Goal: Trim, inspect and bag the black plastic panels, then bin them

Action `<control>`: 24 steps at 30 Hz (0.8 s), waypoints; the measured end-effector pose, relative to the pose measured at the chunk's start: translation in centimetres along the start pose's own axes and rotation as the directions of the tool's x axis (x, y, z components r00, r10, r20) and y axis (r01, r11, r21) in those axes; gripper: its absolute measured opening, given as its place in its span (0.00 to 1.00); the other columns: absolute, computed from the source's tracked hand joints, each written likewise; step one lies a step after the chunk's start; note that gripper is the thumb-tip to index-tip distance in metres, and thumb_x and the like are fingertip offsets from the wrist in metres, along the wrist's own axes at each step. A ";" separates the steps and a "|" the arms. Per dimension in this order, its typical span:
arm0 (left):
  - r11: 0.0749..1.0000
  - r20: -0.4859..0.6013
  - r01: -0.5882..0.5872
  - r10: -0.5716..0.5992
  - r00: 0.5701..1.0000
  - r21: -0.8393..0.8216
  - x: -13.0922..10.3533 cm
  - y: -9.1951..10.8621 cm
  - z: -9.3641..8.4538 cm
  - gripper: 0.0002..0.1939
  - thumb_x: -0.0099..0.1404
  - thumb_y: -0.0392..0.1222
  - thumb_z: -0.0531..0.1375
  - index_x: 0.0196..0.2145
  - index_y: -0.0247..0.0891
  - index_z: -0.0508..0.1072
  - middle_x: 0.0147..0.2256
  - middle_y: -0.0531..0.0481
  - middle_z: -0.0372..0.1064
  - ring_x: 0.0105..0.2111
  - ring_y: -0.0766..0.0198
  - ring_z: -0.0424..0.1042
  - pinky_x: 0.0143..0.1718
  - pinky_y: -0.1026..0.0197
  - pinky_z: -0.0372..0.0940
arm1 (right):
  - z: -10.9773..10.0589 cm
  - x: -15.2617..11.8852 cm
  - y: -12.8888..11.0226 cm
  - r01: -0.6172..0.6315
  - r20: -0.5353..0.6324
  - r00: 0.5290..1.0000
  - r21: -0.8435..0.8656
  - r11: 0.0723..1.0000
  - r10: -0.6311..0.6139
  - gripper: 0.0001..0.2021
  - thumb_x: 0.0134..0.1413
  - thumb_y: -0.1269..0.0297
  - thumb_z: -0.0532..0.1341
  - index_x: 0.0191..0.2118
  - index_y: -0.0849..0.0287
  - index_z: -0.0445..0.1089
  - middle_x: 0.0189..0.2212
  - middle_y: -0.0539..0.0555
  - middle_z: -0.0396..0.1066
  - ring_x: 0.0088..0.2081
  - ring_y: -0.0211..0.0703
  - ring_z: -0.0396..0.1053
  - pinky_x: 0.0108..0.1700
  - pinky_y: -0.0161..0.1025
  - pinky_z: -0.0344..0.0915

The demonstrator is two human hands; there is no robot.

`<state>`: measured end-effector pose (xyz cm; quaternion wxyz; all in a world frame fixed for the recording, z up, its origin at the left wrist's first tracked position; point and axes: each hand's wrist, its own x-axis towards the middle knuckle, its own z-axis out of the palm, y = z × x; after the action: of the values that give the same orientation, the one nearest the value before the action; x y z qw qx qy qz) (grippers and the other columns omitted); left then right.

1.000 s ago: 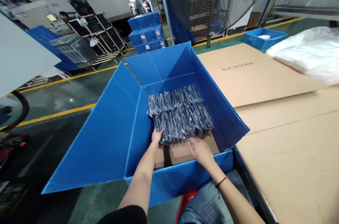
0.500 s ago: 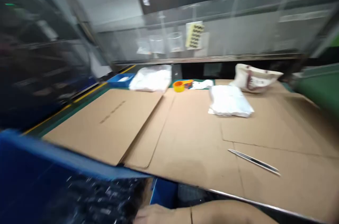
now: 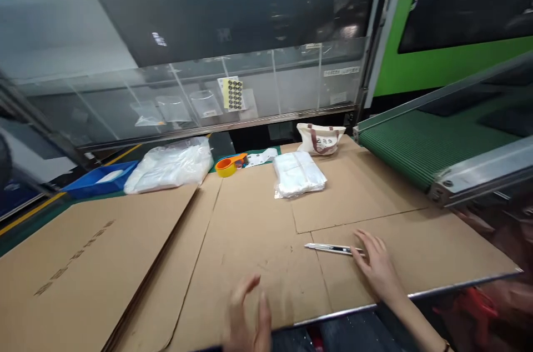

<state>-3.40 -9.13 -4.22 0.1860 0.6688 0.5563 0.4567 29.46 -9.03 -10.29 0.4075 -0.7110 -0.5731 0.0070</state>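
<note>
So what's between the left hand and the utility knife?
Only the cardboard table covering, marked with small dark specks, lies between the left hand and the utility knife; the head view shows that.

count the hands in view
2: the left hand, blurred, near the front edge of the cardboard; the right hand, at one end of the knife. No others show.
</note>
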 end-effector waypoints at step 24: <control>0.991 0.325 0.136 -0.126 0.937 -0.006 17.2 -2.3 12.8 0.24 0.54 0.62 0.50 0.37 0.42 0.71 0.38 0.44 0.76 0.40 0.48 0.75 0.43 0.51 0.67 | -20.6 24.9 1.1 -0.052 -0.411 0.770 0.722 0.690 0.488 0.10 0.50 0.68 0.66 0.41 0.55 0.72 0.43 0.50 0.72 0.49 0.41 0.68 0.57 0.43 0.64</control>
<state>5.17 10.68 -5.58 0.3144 0.6936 0.5548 0.3351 48.74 -0.40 14.21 0.7828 -0.5610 -0.2618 0.0626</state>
